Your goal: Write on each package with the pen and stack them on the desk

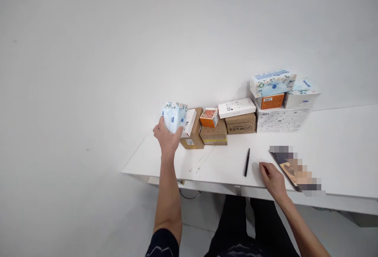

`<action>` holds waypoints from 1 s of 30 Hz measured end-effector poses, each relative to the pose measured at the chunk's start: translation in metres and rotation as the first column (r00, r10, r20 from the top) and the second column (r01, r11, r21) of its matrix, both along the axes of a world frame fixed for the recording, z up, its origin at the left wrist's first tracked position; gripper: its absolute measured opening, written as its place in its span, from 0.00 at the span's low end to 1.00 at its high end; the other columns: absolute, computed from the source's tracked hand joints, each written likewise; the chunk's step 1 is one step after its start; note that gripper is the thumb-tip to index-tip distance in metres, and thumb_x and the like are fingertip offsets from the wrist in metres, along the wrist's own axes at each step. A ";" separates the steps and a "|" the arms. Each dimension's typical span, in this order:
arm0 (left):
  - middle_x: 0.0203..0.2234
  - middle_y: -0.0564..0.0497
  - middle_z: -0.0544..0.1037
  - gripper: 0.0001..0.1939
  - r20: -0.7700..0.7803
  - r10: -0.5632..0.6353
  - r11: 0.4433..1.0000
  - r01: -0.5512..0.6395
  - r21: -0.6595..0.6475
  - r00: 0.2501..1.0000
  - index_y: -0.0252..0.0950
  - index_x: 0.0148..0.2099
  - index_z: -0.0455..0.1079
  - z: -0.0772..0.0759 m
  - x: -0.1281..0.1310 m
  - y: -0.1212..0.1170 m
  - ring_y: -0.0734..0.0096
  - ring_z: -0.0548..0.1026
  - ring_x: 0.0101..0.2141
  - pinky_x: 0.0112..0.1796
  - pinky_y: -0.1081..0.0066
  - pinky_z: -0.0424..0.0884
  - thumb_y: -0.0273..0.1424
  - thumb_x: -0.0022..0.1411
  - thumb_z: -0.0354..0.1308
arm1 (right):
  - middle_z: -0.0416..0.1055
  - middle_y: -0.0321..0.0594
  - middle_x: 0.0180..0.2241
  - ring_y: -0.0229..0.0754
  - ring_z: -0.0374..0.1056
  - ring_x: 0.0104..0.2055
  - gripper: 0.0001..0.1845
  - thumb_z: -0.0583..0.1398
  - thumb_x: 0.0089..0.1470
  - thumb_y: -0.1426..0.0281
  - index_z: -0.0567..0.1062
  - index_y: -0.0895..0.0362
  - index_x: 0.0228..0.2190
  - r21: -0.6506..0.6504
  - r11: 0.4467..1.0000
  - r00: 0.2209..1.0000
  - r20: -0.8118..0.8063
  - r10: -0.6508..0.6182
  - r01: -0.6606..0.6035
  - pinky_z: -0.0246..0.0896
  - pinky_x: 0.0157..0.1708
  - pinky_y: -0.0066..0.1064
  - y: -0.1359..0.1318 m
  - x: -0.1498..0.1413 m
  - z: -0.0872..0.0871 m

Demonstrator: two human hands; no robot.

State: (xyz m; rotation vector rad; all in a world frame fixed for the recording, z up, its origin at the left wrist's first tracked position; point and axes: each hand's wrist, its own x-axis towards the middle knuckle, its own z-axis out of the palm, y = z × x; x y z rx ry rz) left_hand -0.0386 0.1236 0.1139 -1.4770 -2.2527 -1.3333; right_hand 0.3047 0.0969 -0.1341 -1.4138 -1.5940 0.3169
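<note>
My left hand (167, 135) grips a light blue pack of tissues (174, 116) with a floral print, thumb on one side and fingers on the other. The pack is at the left end of a row of boxes, against a flat white box (190, 123) that lies on a brown carton (193, 143). Whether the pack rests on anything below is hidden by my hand. My right hand (272, 179) lies on the table near its front edge, fingers curled in and nothing visible in them. It is between a black pen (247, 162) and a phone (291, 170), partly blurred out.
Along the wall on the white table (218, 166) stand more brown cartons (240, 124), an orange box (209, 118) and another flat white box (237, 108). At right, two tissue packs (273, 83) and an orange-sided box (272, 101) top a white dotted box (282, 120).
</note>
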 end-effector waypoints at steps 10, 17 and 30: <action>0.63 0.30 0.40 0.37 0.073 -0.093 0.988 0.101 -0.119 0.993 0.26 0.60 0.54 -0.016 -0.027 0.069 0.37 0.48 0.59 0.54 0.42 0.50 0.35 0.52 0.63 | 0.72 0.42 0.31 0.40 0.69 0.29 0.15 0.51 0.59 0.61 0.72 0.57 0.34 0.020 1.000 0.999 0.028 0.023 -0.024 0.63 0.32 0.30 -0.002 -0.001 0.001; 0.58 0.40 0.61 0.26 0.025 -0.238 0.960 0.232 0.158 0.971 0.37 0.58 0.62 -0.038 0.022 0.065 0.48 0.52 0.61 0.59 0.49 0.50 0.32 0.56 0.59 | 0.73 0.42 0.30 0.40 0.69 0.29 0.14 0.51 0.59 0.62 0.72 0.57 0.35 0.025 1.000 0.999 0.044 0.011 -0.012 0.63 0.32 0.30 0.000 -0.003 -0.001; 0.50 0.43 0.70 0.28 0.688 -0.425 0.815 0.579 0.009 0.588 0.40 0.64 0.55 -0.086 0.157 0.139 0.78 0.72 0.24 0.26 0.73 0.71 0.41 0.63 0.49 | 0.74 0.42 0.30 0.42 0.71 0.32 0.12 0.52 0.59 0.65 0.72 0.57 0.35 0.069 0.998 0.998 0.057 0.002 -0.006 0.64 0.35 0.31 0.000 -0.005 0.002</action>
